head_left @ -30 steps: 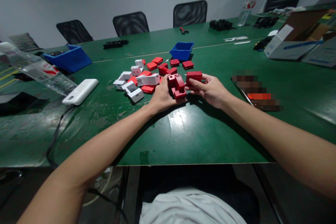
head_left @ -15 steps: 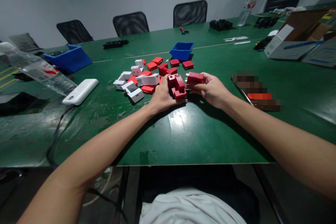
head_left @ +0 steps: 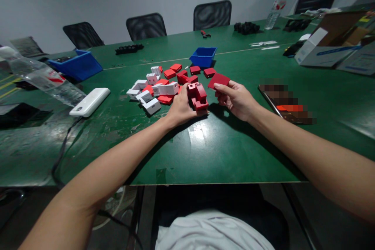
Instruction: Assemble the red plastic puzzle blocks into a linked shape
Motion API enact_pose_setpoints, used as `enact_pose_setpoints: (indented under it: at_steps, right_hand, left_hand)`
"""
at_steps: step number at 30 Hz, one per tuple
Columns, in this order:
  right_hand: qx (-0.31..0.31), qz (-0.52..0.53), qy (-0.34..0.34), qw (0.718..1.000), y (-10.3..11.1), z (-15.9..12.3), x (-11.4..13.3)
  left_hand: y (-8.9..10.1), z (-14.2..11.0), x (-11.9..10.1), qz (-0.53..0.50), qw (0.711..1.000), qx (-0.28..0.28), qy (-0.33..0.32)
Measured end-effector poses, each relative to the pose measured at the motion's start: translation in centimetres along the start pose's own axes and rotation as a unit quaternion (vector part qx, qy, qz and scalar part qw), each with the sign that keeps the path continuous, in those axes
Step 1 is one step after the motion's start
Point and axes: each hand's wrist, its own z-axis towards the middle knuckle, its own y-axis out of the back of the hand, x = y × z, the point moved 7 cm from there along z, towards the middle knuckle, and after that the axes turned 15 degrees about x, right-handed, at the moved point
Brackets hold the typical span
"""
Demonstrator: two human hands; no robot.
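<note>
My left hand (head_left: 182, 106) is wrapped round a dark red bracket-like block (head_left: 200, 97) with a square opening and a hole in its top. To the right, my right hand (head_left: 234, 99) pinches a flat-faced dark red block (head_left: 219, 81) between thumb and fingers, raised above the table and apart from the first one. Just beyond the left hand lies a pile of loose parts: red blocks (head_left: 165, 99) and white U-shaped pieces (head_left: 151, 106). Several darker red blocks (head_left: 209, 72) lie behind the hands. The left fingertips are partly hidden behind the bracket-like block.
A small blue bin (head_left: 203, 58) stands behind the pile, and a larger blue bin (head_left: 77, 66) is at left. Nearby are a white power bank (head_left: 90, 102) with a cable and a water bottle (head_left: 43, 78). A phone (head_left: 285, 103) lies right; cardboard boxes (head_left: 328, 47) stand farther back.
My right hand has turned its red block, so a broad flat face now shows instead of the side with metal prongs. The left hand and its bracket-like block have stayed put.
</note>
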Motion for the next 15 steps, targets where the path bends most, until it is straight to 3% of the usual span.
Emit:
enact_pose_setpoints:
  at_steps: [15]
  right_hand:
    - [0.005,-0.028,0.016,0.999,0.12,-0.05,-0.06]
  left_hand:
    - [0.05,-0.01,-0.04,0.005,1.000,-0.005,-0.006]
